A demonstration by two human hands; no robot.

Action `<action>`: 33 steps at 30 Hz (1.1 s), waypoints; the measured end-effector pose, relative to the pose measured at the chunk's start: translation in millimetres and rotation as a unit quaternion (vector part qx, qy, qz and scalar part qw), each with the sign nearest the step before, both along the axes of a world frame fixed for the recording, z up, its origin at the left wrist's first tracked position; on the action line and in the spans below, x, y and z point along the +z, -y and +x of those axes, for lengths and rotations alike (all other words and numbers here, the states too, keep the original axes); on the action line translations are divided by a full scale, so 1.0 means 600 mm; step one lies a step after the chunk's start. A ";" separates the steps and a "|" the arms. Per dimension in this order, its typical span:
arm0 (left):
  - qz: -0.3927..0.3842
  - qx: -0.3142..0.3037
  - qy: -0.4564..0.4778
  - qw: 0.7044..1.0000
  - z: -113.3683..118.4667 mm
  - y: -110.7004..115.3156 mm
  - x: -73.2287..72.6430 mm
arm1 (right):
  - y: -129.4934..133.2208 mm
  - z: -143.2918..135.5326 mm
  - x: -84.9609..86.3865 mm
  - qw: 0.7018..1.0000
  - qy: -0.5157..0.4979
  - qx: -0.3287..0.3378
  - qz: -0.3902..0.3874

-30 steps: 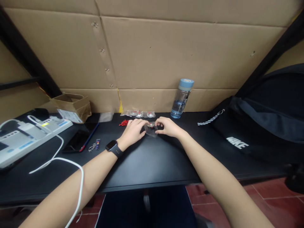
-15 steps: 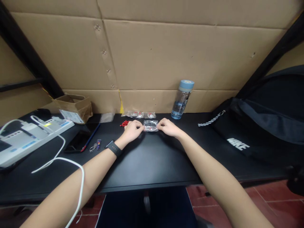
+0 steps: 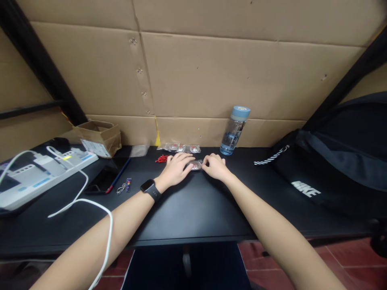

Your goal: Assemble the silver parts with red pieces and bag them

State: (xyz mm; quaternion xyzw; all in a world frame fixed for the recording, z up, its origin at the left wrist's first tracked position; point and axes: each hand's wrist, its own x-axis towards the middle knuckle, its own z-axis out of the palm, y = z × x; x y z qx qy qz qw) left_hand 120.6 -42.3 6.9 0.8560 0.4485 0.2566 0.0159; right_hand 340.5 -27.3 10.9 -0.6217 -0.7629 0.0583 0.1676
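While pinching the clear packet [image 3: 197, 165] with the right hand [image 3: 215, 166], resting the loosely spread left hand [image 3: 176, 169] against it, apparently for steadiness.

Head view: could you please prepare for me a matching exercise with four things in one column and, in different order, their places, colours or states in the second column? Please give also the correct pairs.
Column 1
1. Front plastic packet
2. Bunched cord
3. Water bottle
4. Smartwatch

Column 2
A. Blue at the top, partly filled
B. Worn on the left wrist
C. Between the left hand and the right hand
D. Red all over, lying on the table

Right pairs: 1-C, 2-D, 3-A, 4-B
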 end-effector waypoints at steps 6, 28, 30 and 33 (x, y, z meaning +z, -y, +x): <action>-0.061 -0.014 -0.064 0.996 -0.008 -0.009 -0.018 | 0.009 0.002 0.005 0.988 0.036 0.138 0.060; -0.019 0.010 -0.014 1.000 -0.011 -0.011 -0.012 | 0.016 -0.017 0.018 0.987 -0.009 0.159 0.028; -0.035 0.034 0.020 0.999 -0.013 -0.015 -0.011 | 0.017 -0.017 0.026 0.988 -0.040 0.148 0.014; -0.058 0.055 0.064 0.995 -0.016 -0.020 -0.008 | 0.014 -0.014 0.028 0.987 -0.087 0.138 0.007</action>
